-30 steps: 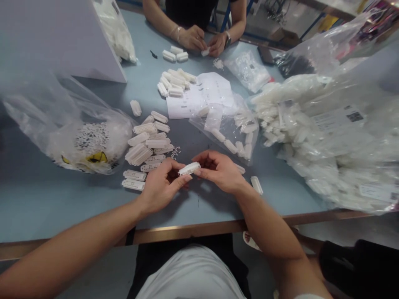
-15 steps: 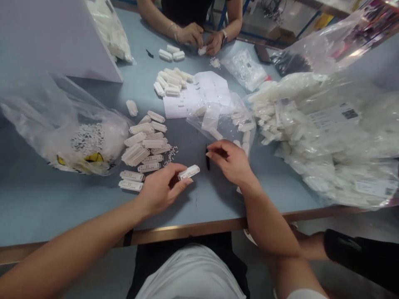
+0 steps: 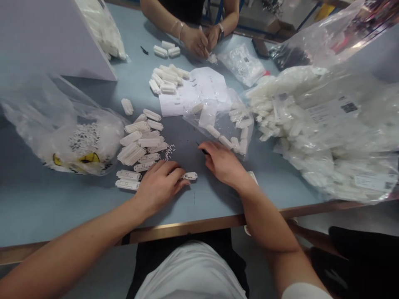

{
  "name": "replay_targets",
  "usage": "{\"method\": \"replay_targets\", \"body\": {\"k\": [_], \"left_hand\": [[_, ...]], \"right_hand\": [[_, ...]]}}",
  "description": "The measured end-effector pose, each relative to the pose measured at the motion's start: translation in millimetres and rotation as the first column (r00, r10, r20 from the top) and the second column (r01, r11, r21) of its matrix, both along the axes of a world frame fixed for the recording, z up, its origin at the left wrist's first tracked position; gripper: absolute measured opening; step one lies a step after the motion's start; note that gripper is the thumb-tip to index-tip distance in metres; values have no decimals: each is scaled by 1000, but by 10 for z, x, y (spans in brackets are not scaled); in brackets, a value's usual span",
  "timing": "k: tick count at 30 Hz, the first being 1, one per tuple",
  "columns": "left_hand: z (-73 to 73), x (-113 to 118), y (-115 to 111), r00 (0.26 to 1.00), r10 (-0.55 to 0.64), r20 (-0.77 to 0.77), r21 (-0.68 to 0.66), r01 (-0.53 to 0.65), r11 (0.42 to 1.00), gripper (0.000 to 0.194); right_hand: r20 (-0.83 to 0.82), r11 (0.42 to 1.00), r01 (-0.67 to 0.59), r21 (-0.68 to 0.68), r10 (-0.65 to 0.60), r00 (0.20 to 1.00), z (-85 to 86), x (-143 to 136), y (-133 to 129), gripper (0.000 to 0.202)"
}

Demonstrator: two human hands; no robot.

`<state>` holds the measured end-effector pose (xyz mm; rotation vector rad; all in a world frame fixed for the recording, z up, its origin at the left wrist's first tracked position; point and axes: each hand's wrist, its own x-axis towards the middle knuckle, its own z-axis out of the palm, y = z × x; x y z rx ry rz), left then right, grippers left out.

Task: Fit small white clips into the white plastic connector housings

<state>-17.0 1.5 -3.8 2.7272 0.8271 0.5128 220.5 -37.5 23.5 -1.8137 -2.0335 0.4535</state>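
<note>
My left hand [image 3: 160,182] grips a white plastic connector housing [image 3: 189,176] with rows of small square holes, its right end sticking out past the fingers, low over the blue table. To the right, my right hand [image 3: 222,164] is closed around a slim black tool [image 3: 204,150]; a thin tip points up and left, and the rest is hidden in the fingers. Close behind my left hand lies a pile of similar white housings [image 3: 137,151], and small loose white pins [image 3: 169,151] are scattered beside it.
Left stands a clear bag of small white parts [image 3: 84,137]. Beyond my hands are a paper sheet [image 3: 174,104], an open plastic bag with housings [image 3: 222,120] and more housings [image 3: 168,77]. Large bags [image 3: 336,137] fill the right. Across the table, a co-worker's hands [image 3: 199,39] handle small parts.
The right hand has picked up the black tool and turned its tip up and left. The left hand has lowered and rolled over the housing, whose holed face now shows.
</note>
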Motion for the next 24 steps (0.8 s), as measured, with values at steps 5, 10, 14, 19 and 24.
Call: {"method": "replay_targets", "body": {"k": [5,10,14,19,24], "left_hand": [[30,5,-39,998,35,-50,32,-33,999,32],[41,10,-52,990,123,-68,17,-122,992,26],[55,-2,-62,987,132,-91,32,-129,991,34],[69,-13,-72,987,119,-111,45,-114,992,29],[49,-9,-57,992,103,-69,67,-98,993,26]], "right_hand": [[-482,996,16,-84,-55,874,139,94,-46,28],[-755,985,104,-135,-170,634,87,-20,-71,34],[-715,993,19,-114,-96,692,66,-168,-100,32],[-485,996,-80,41,90,870,74,-295,-132,18],[-374,993,-86,79,109,921,29,-341,-141,15]]}}
